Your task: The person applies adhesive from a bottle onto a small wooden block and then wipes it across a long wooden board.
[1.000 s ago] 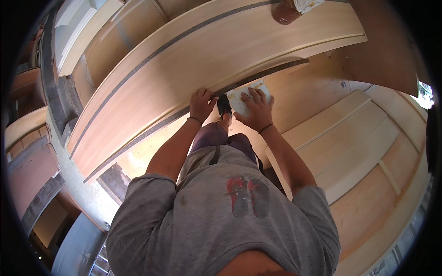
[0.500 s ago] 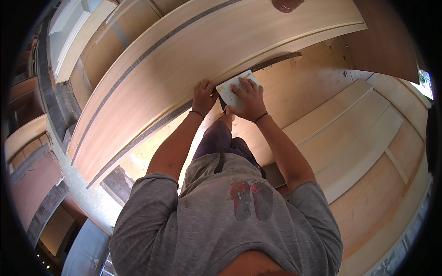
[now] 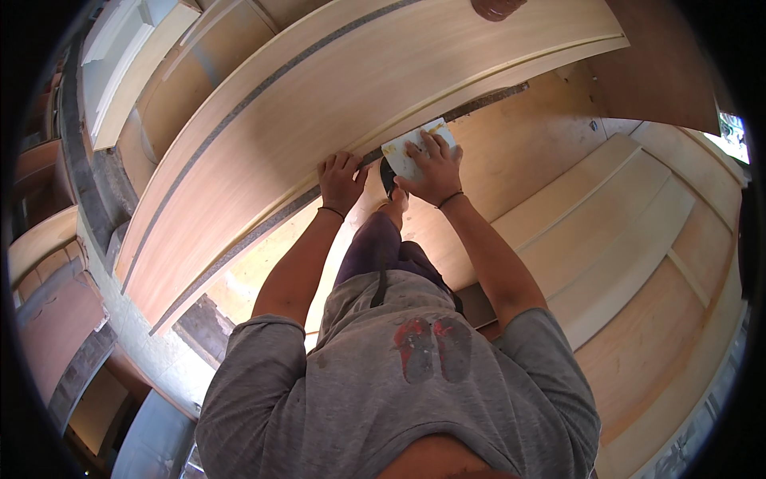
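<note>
A long pale wooden panel lies in front of me, with a dark strip along it and a raised lip near its close edge. My left hand rests on that near edge, fingers laid over it and not wrapped round anything. Just to the right, my right hand grips a flat white rectangular pad with yellowish stains. Its fingers spread over the top while the thumb sits at the near side. The pad lies against the panel's near edge; its underside is hidden.
A reddish-brown rounded object sits on the panel's far part. Stacked pale boards lie at the right, below a brown upright panel. Cabinet pieces stand at the left. My foot is below the pad.
My left hand has slid slightly left and nearer along the panel edge. My right hand and the white pad have shifted a little to the right, widening the gap between the hands.
</note>
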Available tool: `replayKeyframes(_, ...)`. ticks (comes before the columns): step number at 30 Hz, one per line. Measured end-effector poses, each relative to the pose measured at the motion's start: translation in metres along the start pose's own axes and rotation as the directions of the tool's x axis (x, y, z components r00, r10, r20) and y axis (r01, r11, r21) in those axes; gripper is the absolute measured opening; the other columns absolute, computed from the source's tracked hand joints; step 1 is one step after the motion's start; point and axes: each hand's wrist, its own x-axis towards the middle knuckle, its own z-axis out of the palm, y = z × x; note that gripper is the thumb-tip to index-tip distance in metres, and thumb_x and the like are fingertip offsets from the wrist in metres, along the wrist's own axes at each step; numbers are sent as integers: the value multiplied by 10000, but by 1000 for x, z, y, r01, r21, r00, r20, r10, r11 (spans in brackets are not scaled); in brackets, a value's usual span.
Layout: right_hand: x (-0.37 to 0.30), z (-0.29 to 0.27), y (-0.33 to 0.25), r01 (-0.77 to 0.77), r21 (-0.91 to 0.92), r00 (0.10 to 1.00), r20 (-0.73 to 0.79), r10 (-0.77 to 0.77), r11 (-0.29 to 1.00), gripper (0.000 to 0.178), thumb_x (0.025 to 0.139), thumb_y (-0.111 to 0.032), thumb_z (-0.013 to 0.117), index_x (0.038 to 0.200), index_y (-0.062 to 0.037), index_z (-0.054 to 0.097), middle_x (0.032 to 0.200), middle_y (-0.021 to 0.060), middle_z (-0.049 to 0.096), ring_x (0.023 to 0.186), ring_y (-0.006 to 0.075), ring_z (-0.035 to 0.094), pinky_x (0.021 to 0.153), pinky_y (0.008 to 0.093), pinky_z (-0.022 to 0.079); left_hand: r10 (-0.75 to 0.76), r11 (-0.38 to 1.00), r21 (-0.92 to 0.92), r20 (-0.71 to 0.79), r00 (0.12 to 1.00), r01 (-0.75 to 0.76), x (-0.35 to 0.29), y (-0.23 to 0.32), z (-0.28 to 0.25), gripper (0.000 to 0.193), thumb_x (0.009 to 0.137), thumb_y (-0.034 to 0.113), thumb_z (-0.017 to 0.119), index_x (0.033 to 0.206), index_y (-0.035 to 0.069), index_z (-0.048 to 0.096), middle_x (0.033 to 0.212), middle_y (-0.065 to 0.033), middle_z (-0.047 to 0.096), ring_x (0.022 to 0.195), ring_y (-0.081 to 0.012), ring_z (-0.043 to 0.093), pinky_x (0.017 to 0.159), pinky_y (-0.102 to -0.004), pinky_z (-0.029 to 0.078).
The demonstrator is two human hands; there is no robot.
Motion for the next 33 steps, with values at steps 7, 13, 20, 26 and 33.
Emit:
replayKeyframes(7,-2,-11,2,3,-97,996,87,5,995,715,601,-562,776,1204,-195,666,1414,120,483,1309,311,405,958,684,249,-32,999,-24,28,999,33,2,2,1,183,794,268,718,915,152,646,968,-17,601,988,-248,539,886,-424,361)
replayKeyframes(13,8,-21,-5,-13,-68,996,83,19,998,729,611,-560,738,1228,-184,643,1436,115,454,1345,313,360,971,748,211,-36,998,-54,15,999,36,1,0,3,184,785,253,722,914,148,645,978,-18,604,1003,-250,535,891,-430,356)
replayKeyframes(20,16,-19,-2,-45,-143,981,179,71,989,737,632,-583,743,1248,-191,638,1439,102,463,1344,299,376,987,739,220,-26,997,-66,-6,1000,26,0,-2,4,187,785,258,720,917,151,641,981,-27,605,1005,-260,536,895,-436,354)
replayKeyframes(26,19,-35,-3,-52,-177,950,295,104,983,757,644,-599,730,1279,-201,622,1460,100,443,1362,305,357,987,759,221,-23,998,-52,8,1000,23,2,1,1,178,795,252,711,911,140,634,974,-35,601,997,-265,535,901,-438,353)
replayKeyframes(33,21,-31,0,-91,-157,958,255,129,983,752,646,-595,727,1279,-202,625,1461,95,443,1364,304,358,996,756,216,-13,998,-58,15,1000,14,0,-3,4,220,794,290,722,931,138,641,992,-28,609,1001,-263,544,877,-440,362)
